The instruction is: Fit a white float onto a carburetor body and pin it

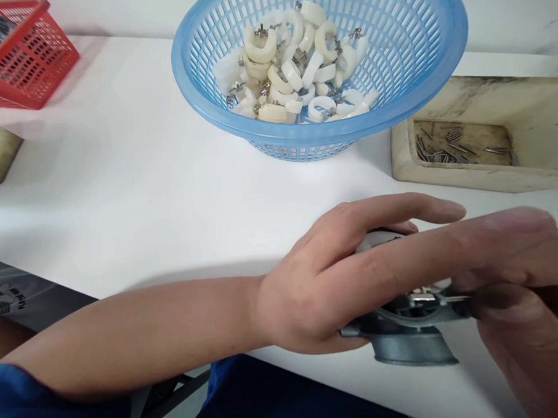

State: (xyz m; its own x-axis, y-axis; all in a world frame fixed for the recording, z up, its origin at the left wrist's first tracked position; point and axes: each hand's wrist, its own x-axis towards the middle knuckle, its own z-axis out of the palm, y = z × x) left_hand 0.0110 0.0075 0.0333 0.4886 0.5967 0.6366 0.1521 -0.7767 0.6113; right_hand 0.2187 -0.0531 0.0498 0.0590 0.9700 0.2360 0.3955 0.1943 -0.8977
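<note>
My left hand [350,280] lies over a grey metal fixture [412,344] at the near right edge of the white table [136,184]; its fingers stretch to the right across the top. My right hand [524,318] comes in from the right edge and pinches a thin metal pin [446,297] at the fixture's top. A small white part sits on the fixture, mostly hidden under my fingers.
A blue perforated basket [404,85] with several white C-shaped plastic clips [294,68] stands at the back centre. A dirty beige tray [474,174] holding several metal pins [443,151] is at the right. A red basket [27,56] stands at the far left.
</note>
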